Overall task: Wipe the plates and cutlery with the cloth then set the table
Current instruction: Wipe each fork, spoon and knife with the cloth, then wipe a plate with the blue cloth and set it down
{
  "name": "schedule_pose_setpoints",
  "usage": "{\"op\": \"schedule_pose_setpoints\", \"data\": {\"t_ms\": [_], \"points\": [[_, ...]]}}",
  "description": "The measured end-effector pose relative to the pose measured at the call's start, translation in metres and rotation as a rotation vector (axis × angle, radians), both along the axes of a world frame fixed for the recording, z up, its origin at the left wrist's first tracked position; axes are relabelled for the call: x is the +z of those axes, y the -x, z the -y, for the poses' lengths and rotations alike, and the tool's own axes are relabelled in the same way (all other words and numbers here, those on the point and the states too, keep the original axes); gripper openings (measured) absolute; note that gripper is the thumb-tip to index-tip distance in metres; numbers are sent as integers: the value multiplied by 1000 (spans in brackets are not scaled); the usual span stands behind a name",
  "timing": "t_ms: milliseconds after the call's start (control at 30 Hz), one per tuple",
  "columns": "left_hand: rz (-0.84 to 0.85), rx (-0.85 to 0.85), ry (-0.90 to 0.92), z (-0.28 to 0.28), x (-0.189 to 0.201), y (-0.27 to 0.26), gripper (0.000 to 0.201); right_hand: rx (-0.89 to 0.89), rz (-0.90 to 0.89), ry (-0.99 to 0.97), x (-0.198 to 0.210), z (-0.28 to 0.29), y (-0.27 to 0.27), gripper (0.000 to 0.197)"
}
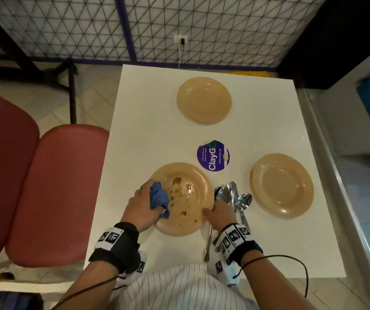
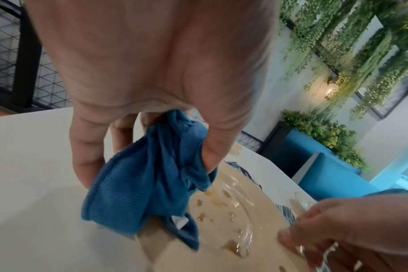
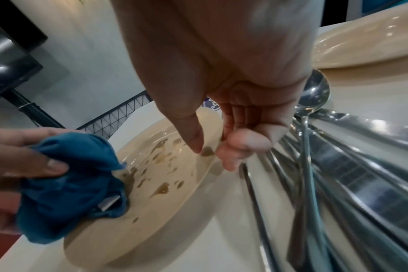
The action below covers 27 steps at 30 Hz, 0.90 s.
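Observation:
A tan plate (image 1: 180,228) smeared with brown sauce spots sits at the near middle of the white table (image 1: 148,121). My left hand (image 1: 149,199) grips a bunched blue cloth (image 1: 159,195) over the plate's left rim; in the left wrist view the cloth (image 2: 140,184) hangs onto the plate (image 2: 221,230). My right hand (image 1: 210,211) pinches the plate's right rim, thumb on top and fingers under it, as the right wrist view shows (image 3: 212,152). A pile of steel cutlery (image 1: 233,196) lies just right of that hand. Two clean tan plates stand at the far middle (image 1: 204,100) and at the right (image 1: 282,185).
A round purple sticker (image 1: 213,156) is stuck to the table beyond the dirty plate. Red padded seats (image 1: 52,193) run along the table's left side. A wire mesh fence (image 1: 179,30) stands behind the far edge. A grey ledge (image 1: 336,153) borders the right side.

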<state>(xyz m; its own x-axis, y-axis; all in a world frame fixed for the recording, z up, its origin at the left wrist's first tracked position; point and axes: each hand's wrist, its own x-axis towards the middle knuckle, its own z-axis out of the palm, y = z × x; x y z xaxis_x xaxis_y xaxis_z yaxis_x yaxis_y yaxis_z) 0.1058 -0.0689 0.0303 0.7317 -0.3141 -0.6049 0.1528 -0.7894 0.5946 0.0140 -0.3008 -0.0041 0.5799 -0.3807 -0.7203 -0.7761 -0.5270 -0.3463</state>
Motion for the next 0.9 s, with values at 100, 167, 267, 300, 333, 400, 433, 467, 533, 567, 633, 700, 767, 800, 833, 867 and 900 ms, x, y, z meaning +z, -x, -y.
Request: {"op": "schedule_pose_setpoints", "data": {"t_ms": [100, 167, 267, 300, 333, 400, 433, 467, 533, 567, 633, 700, 767, 800, 833, 867, 900], "points": [[14, -48, -20, -4, -2, -1, 88, -154, 65, -108, 4, -3, -8, 19], [30, -43, -26, -7, -4, 0, 88, -351, 112, -324, 6, -7, -13, 20], [93, -54, -30, -9, -7, 2, 81, -649, 191, -630, 12, -15, -19, 25], [114, -70, -34, -8, -8, 2, 77, -700, 214, -692, 12, -17, -20, 31], [131, -97, -46, -5, -8, 2, 72, -728, 225, -753, 11, -18, -21, 39], [162, -153, -108, 1, -10, 4, 62, -762, 207, -877, 7, -21, -20, 57], [184, -175, -155, 5, -10, 6, 58, -769, 197, -926, 7, -22, -20, 62], [220, -192, -201, 7, -11, 6, 54, -771, 188, -958, 6, -24, -20, 65], [276, -210, -254, 9, -10, 8, 51, -772, 189, -996, 7, -27, -19, 67], [277, -218, -264, 8, -11, 9, 52, -762, 192, -1007, 8, -28, -18, 67], [269, -235, -273, 5, -12, 12, 54, -721, 191, -1014, 11, -25, -16, 66], [294, -258, -301, -1, -12, 16, 50, -667, 181, -1027, 14, -21, -11, 67], [361, -284, -338, -6, -12, 19, 45, -622, 182, -1057, 18, -16, -6, 67], [391, -283, -351, -8, -11, 18, 44, -607, 185, -1073, 20, -14, -4, 66], [410, -273, -356, -7, -9, 16, 44, -589, 193, -1088, 21, -12, -1, 66], [417, -253, -356, -5, -6, 14, 44, -570, 201, -1103, 23, -11, 1, 66], [417, -222, -347, -1, -3, 10, 44, -552, 207, -1114, 26, -10, 3, 65]]}}
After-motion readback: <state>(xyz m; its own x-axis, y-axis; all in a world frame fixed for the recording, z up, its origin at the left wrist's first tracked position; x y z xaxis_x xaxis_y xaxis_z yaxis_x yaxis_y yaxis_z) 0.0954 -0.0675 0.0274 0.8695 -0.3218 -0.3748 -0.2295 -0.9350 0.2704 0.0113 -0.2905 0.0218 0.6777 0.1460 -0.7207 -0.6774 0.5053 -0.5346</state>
